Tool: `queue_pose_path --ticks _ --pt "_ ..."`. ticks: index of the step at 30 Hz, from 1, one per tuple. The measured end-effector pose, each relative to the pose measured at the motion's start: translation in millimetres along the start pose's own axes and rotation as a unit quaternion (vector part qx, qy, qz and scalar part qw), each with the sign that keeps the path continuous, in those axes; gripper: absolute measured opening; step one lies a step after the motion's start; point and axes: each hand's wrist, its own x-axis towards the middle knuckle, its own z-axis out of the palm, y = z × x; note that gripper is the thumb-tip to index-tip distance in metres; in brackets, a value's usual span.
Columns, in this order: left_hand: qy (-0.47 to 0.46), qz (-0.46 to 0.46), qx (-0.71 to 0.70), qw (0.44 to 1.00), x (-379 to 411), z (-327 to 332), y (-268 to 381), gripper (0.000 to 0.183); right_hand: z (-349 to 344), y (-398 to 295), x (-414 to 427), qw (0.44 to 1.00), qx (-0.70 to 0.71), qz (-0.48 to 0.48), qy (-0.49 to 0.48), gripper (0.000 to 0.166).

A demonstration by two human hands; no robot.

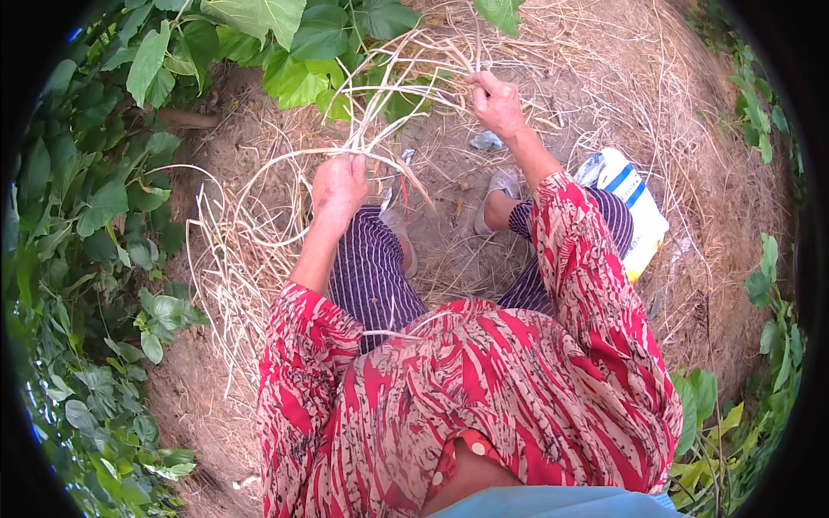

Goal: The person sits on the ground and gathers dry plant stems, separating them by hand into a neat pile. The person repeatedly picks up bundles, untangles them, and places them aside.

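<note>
My left hand (pixel 340 188) is closed around a bundle of pale, thin peeled stems (pixel 369 123), which fan out upward beyond the fist. Up and to the right, my right hand (pixel 495 103) pinches the ends of several of these stems between thumb and fingers. One thicker curved strand arches over my left hand and ends above the ground between my knees. A loose heap of similar stems (pixel 233 278) lies on the ground beside my left leg. A short piece of stem (pixel 392 334) rests on my lap.
Leafy green plants (pixel 97 194) crowd the left side, and leaves hang over the far ground. A white and blue plastic bag (pixel 638 207) lies by my right knee. Crumpled scraps of film (pixel 487 140) and dry straw are on the soil. More plants stand at right.
</note>
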Motion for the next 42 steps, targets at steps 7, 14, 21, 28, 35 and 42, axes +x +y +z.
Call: queue_pose_path --ticks 7,14,21,28,35,42 --pt "0.030 0.001 -0.018 0.999 7 8 -9 0.031 -42 -40 6 0.997 0.030 -0.038 0.066 0.011" --pt "0.018 0.112 -0.037 0.993 -50 -16 54 0.028 -29 21 42 0.987 -0.084 0.042 0.129 0.015" --pt "0.146 0.025 -0.127 0.981 -128 -121 1 0.019 -37 65 84 0.991 -0.064 0.037 0.108 0.016" --pt "0.209 0.070 -0.151 0.964 -167 -142 4 0.021 -20 130 -28 0.969 -0.161 0.150 -0.115 0.024" --pt "0.087 0.225 -0.107 0.965 -87 -94 72 0.014 -84 149 -37 0.964 -0.051 0.218 0.145 0.029" --pt "0.055 0.268 -0.117 0.955 -95 -91 109 0.019 -211 36 -70 0.927 0.201 0.204 0.244 0.030"
